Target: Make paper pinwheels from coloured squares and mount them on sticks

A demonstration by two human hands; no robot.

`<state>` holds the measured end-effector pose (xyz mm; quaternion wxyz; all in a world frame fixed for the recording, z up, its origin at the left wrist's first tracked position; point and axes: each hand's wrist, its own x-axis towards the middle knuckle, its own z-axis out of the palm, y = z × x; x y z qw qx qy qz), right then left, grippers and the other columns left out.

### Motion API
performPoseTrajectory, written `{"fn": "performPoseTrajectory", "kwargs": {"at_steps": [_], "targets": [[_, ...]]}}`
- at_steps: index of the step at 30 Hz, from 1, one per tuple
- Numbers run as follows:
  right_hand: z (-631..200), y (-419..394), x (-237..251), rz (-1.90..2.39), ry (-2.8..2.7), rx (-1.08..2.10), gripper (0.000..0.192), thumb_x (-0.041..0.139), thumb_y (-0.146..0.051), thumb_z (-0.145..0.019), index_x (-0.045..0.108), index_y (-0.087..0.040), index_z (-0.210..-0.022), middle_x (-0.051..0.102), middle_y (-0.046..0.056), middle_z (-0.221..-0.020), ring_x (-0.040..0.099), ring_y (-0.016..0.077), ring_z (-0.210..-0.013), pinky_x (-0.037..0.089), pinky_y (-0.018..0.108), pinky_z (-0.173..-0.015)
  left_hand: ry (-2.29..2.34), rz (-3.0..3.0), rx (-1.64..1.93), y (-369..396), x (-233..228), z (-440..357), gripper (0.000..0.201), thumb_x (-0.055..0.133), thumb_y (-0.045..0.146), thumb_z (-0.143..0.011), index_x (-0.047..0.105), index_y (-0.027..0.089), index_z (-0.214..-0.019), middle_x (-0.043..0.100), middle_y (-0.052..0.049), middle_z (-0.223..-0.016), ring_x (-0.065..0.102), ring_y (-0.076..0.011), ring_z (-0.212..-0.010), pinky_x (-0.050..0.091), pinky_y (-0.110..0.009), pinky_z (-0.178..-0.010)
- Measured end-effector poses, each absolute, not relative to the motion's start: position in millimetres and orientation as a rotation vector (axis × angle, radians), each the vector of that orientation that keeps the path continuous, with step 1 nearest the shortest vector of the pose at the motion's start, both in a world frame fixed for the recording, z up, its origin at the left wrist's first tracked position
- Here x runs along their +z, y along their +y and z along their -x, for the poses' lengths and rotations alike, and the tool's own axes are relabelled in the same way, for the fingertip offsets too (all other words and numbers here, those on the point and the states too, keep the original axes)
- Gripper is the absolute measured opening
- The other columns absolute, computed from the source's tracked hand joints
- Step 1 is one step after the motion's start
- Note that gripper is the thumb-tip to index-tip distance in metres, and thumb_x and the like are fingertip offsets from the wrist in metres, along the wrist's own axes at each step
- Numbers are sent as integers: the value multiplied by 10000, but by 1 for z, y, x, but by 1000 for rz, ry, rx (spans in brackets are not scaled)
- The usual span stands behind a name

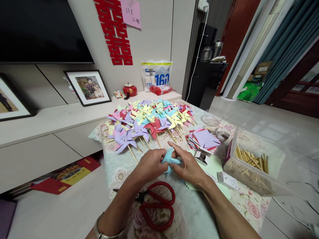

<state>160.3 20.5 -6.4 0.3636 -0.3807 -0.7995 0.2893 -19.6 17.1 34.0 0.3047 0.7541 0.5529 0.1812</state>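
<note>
Head view: both hands pinch a blue paper point(170, 159) over the table point(119, 169), just above the red scissors point(157, 205). Left hand point(151, 164) & right hand point(186, 166) have fingers pressed on its folds. Step looks like folding corners to ctr; next needs a pin from box point(203, 156), then a stick point(251, 159). Done pinwheels point(149, 121) piled behind.

Two bare forearms are seen, with no sleeves in view. A silver-coloured metal bangle point(106, 232) is worn on the left wrist, cut partly by the lower edge, so its full shape cannot be told. Nothing is worn on the left hand point(149, 165) or the right hand point(187, 167); no rings are seen, though some fingers are hidden.
</note>
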Motion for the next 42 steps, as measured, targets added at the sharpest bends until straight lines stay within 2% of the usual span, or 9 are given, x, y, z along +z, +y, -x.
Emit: {"fn": "performPoseTrajectory", "kwargs": {"at_steps": [6, 8, 11, 13, 16, 20, 24, 33, 42], "targets": [[-162, 20, -6, 1022, -1993, 882, 747, 573, -100, -762, 397, -190, -1482, 587, -37, -790, 527, 127, -689, 431, 246, -665, 1389, -1997, 445, 24, 41, 20, 18, 560, 201, -660, 557, 205, -643, 489, 45, -602, 422, -138, -579, 261, -257, -530], [-162, 20, -6, 1038, -1902, 949, 743, 577, -112, -763, 399, -187, -1481, 548, -47, -770, 504, 121, -675, 416, 236, -635, 1358, -1950, 509, 26, 41, 21, 30, 589, 225, -680, 602, 197, -677, 539, 32, -632, 465, -146, -607, 297, -252, -541], [-162, 23, -4, 1030, -1691, 1085, 736, 608, -158, -770, 398, -191, -1475, 488, -63, -728, 476, 118, -643, 394, 225, -584, 1339, -1719, 730, 27, 37, 20, 242, 668, 323, -718, 686, 177, -910, 664, -17, -820, 560, -167, -702, 384, -253, -596], [-162, 25, -3, 1004, -1534, 1190, 748, 635, -197, -765, 391, -197, -1471, 483, -68, -714, 478, 119, -624, 392, 224, -560, 1349, -1465, 943, 25, 30, 15, 443, 707, 414, -732, 664, 159, -1091, 691, -44, -914, 588, -168, -721, 422, -261, -620], [-162, 27, -2, 961, -1337, 1288, 749, 675, -247, -749, 405, -209, -1446, 533, -59, -735, 521, 131, -631, 422, 235, -566, 1198, -1023, 1192, 20, 17, -2, 555, 748, 458, -713, 643, 122, -1141, 710, -57, -879, 624, -162, -718, 478, -268, -666], [-162, 29, -4, 941, -1208, 1292, 748, 707, -253, -735, 417, -212, -1423, 567, -52, -748, 549, 136, -644, 429, 237, -585, 970, -777, 1295, 13, 0, -27, 486, 838, 392, -617, 706, 118, -996, 753, -65, -824, 671, -181, -732, 520, -298, -741], [-161, 29, -5, 954, -1202, 1279, 748, 714, -255, -725, 426, -196, -1412, 567, -48, -748, 538, 136, -642, 413, 235, -574, 980, -753, 1362, 10, -10, -35, 355, 842, 337, -606, 758, 116, -872, 766, -54, -761, 665, -166, -688, 512, -272, -709], [-158, 28, -4, 967, -1289, 1317, 522, 716, -269, -734, 566, -164, -1222, 574, -37, -744, 525, 131, -658, 409, 254, -608, 1072, -743, 1346, 8, -15, -25, 343, 828, 354, -629, 787, 117, -873, 763, -46, -712, 655, -165, -649, 508, -268, -685], [-155, 27, -7, 1034, -1293, 1326, 641, 728, -279, -719, 521, -149, -1311, 570, -35, -758, 558, 146, -707, 406, 264, -629, 1094, -787, 1310, 11, -18, -18, 290, 781, 296, -663, 758, 103, -878, 760, -40, -715, 655, -170, -646, 513, -269, -668]]}}
